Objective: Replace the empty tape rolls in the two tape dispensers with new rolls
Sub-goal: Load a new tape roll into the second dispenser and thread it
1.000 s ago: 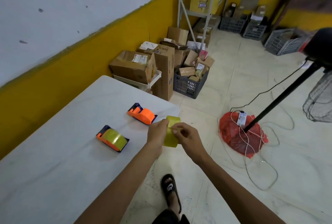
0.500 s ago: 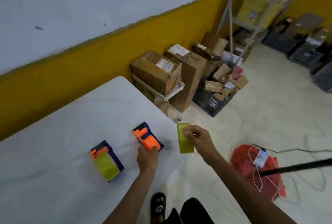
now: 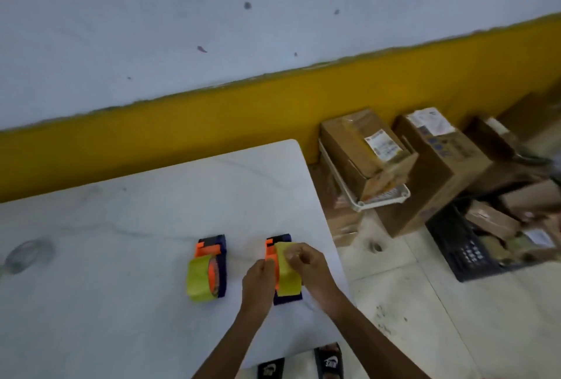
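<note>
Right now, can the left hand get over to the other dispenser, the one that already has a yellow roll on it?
Probably yes. The left hand is at the near dispenser, and the loaded dispenser sits just to its left on the table, with only bare tabletop between. It would first have to let go.

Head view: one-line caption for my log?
Right hand presses yellow tape roll onto right dispenser, left hand steadying; left dispenser already loaded.
</note>
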Available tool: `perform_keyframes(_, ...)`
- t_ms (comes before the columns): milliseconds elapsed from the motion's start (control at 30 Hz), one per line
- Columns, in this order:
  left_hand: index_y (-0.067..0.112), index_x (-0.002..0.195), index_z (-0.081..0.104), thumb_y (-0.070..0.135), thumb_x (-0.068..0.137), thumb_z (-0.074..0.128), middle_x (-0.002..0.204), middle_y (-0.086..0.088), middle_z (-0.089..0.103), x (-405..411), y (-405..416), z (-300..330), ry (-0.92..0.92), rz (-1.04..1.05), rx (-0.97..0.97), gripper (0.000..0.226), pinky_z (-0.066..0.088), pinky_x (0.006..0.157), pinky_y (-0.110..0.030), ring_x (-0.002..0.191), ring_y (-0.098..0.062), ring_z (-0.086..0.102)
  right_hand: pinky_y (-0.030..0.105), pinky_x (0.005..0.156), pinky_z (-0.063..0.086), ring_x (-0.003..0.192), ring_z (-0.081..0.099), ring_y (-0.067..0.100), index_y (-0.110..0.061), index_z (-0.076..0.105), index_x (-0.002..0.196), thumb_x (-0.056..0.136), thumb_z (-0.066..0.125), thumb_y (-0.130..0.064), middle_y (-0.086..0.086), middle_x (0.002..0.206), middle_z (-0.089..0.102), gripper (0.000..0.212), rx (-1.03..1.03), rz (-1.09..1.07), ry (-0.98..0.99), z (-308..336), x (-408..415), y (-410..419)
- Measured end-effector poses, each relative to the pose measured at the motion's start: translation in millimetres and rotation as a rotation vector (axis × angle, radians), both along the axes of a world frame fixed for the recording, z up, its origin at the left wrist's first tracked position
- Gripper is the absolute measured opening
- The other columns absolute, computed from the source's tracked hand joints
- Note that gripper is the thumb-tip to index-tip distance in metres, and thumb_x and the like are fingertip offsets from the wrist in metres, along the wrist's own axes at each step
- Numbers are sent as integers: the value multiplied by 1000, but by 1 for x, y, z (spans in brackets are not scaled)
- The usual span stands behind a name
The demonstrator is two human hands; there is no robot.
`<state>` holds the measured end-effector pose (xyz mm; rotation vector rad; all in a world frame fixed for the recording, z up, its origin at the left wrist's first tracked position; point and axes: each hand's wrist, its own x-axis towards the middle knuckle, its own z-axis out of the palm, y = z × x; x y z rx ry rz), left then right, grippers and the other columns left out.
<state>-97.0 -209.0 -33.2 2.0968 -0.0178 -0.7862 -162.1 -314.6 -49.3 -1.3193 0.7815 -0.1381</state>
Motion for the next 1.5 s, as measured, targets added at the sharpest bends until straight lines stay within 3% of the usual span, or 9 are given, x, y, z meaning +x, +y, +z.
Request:
perform_keyframes(200, 23, 89, 60, 27, 88, 60, 78, 6, 59, -12, 18, -15, 73, -137, -20, 4, 40, 57, -14, 66, -6, 53, 29, 76, 49, 81, 59, 17, -20, 68, 78, 85, 63, -22, 0, 80, 62, 9, 34, 112, 0, -13, 5, -1)
perform_keyframes(333, 26, 108, 61, 46, 70, 76, 96, 7, 71, -16, 19, -19, 101, -169, -67, 45, 57, 71, -22, 84, -5, 69, 43, 81, 49, 86, 58, 29, -25, 69, 69, 71, 70, -37, 13, 86, 62, 13, 225, 77, 87, -10, 15, 4)
perform_keyframes(467, 28, 111, 60, 54, 72, 70, 101, 8, 71, -12, 23, -23, -19, -191, -5, 48, 58, 84, -33, 91, -6, 68, 43, 84, 57, 95, 65, 34, -15, 71, 79, 86, 66, -15, 18, 102, 68, 8, 351, 13, 227, -7, 29, 4)
perform_keyframes(633, 23, 117, 56, 49, 83, 60, 107, 6, 67, -8, 23, -23, -160, -328, 92, 43, 51, 83, -29, 96, -12, 63, 29, 69, 53, 74, 68, 15, -20, 77, 68, 74, 70, -7, 2, 78, 75, 16, -462, 207, 172, 4, 45, -36)
perform_keyframes(767, 21, 107, 56, 56, 79, 58, 97, 3, 66, -3, 24, -23, -132, -343, 97, 45, 54, 79, -34, 87, -13, 63, 24, 69, 46, 88, 60, 18, -13, 65, 108, 86, 65, -33, 5, 95, 65, 30, -309, 557, 259, 15, 54, -54)
perform_keyframes(1100, 15, 93, 60, 73, 77, 49, 87, -3, 68, 9, 26, -24, -120, -358, 103, 61, 45, 61, -26, 72, -14, 61, 25, 83, 42, 99, 49, 16, -23, 61, 123, 75, 72, -45, 2, 109, 52, 54, -669, 1095, 285, 22, 67, -50)
perform_keyframes(1200, 14, 87, 60, 87, 66, 44, 77, -3, 63, 17, 27, -28, -126, -388, 131, 77, 40, 59, -30, 65, -13, 54, 25, 82, 42, 100, 57, 21, -15, 65, 121, 83, 67, -31, 8, 116, 63, 41, -766, 1080, 259, 17, 69, -52)
perform_keyframes(1367, 18, 67, 44, 94, 61, 26, 62, 5, 46, 26, 26, -27, -210, -469, 238, 78, 36, 57, -30, 60, -13, 46, 20, 54, 30, 68, 46, 20, -2, 65, 82, 88, 49, -9, 20, 86, 64, 19, -894, 999, 309, 12, 76, -48)
perform_keyframes(1500, 21, 56, 34, 90, 66, 16, 58, 5, 39, 28, 23, -20, -228, -497, 372, 72, 39, 60, -31, 64, -18, 49, 24, 61, 40, 78, 58, 25, -1, 72, 90, 85, 50, -11, 13, 88, 68, 25, -988, 953, 431, -6, 80, -50)
